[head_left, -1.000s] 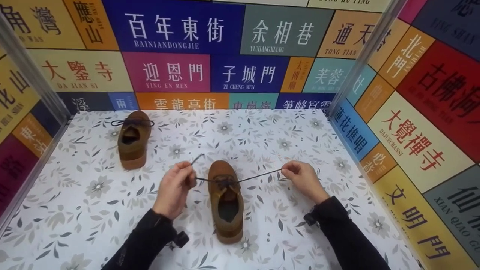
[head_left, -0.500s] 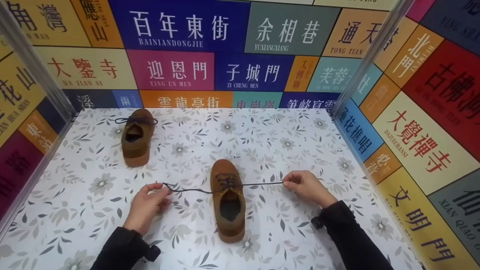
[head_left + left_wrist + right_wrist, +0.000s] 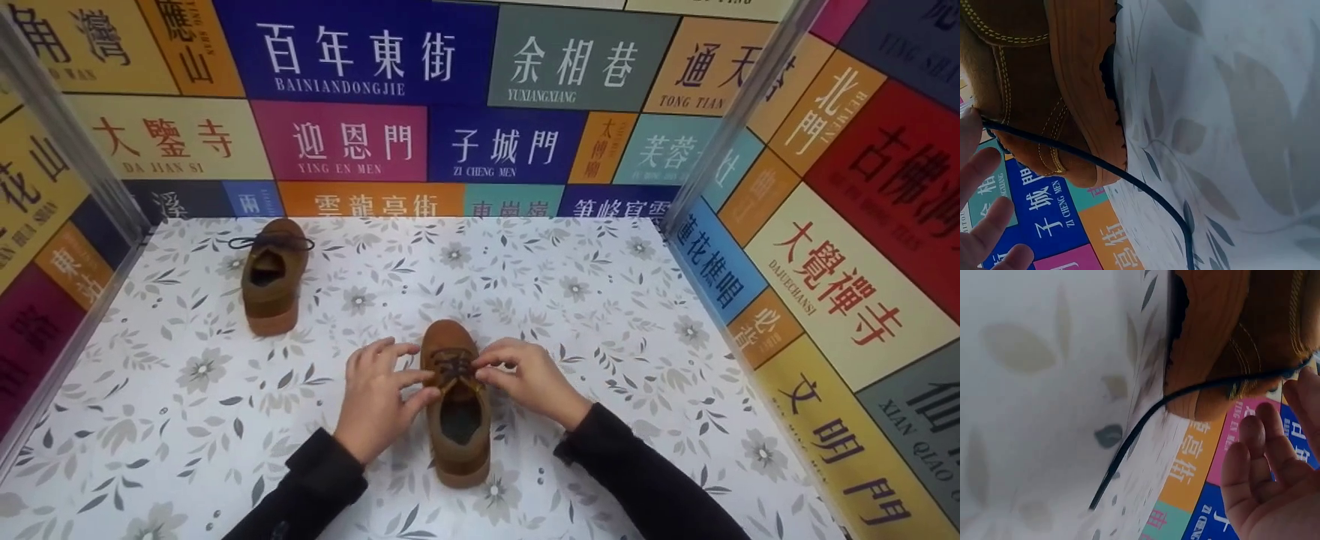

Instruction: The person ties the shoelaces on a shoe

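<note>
A brown leather shoe [image 3: 459, 469] with yellow stitching stands upright on the table, toe pointing away, dark laces [image 3: 454, 367] crossed over its front. From the left, my left hand [image 3: 382, 401] reaches to the laces with fingers spread, thumb and index tips apart at the shoe's edge. On the other side my right hand [image 3: 536, 379] brings thumb and index together at the laces and pinches there. The left wrist view has a loose shoelace [image 3: 1129, 177] hanging down beside the sole. Another lace end [image 3: 1145, 419] trails on the right in the right wrist view.
A second brown shoe [image 3: 271, 304], its lace tied in a bow, stands at the back left. White cloth with grey leaves and flowers [image 3: 600, 300] covers the table. Panels with colourful lettering [image 3: 360, 52] rise behind it and along both sides.
Both hands, earlier holding the lace ends stretched out to either side, have let them go and moved inward to the shoe's front. The shoes stay in place.
</note>
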A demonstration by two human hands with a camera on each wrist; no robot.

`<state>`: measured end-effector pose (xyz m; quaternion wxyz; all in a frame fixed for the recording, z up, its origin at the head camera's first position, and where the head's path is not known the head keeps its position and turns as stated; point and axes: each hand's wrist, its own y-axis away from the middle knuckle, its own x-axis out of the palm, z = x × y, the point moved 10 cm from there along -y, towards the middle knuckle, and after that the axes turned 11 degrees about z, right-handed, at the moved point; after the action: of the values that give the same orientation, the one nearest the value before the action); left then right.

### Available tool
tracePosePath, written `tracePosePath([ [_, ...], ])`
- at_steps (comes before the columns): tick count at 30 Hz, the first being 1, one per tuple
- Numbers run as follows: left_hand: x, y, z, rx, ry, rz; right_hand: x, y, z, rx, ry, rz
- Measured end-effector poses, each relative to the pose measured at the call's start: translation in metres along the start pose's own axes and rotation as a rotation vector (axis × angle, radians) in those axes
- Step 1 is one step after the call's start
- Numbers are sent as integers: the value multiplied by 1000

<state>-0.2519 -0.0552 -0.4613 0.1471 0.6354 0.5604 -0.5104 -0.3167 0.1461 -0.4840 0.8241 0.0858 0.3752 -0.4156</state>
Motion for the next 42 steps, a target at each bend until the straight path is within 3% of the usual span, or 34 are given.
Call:
tracePosePath([
  [6,3,-7,-10,46,-24,14,3,1,16,-33,116,-15],
  [10,3,-11,-12,101,-127,29,3,2,31,-93,356,11],
  [13,0,-12,-14,178,-257,18,-3,7,41,-188,579,-21],
  [15,-2,-9,-13,227,-342,3,-6,14,41,-230,665,-45],
  [18,-1,-3,-4,248,-396,6,-7,24,31,-238,687,-33],
  [21,1,4,9,213,-354,33,-8,30,16,-179,633,-14],
  [25,-5,4,28,78,-185,55,-18,35,6,-109,564,-52],
  [30,-20,-8,42,-68,73,19,-31,36,-2,-6,443,-92],
  [32,-18,-15,46,-125,259,53,-33,36,-10,57,350,-80],
  [35,0,-24,51,-246,692,172,-33,35,-21,121,196,-61],
  [38,21,-29,46,-340,1088,255,-34,35,-29,167,61,-51],
  [42,36,-37,30,-327,1321,275,-35,34,-33,202,-71,-52],
])
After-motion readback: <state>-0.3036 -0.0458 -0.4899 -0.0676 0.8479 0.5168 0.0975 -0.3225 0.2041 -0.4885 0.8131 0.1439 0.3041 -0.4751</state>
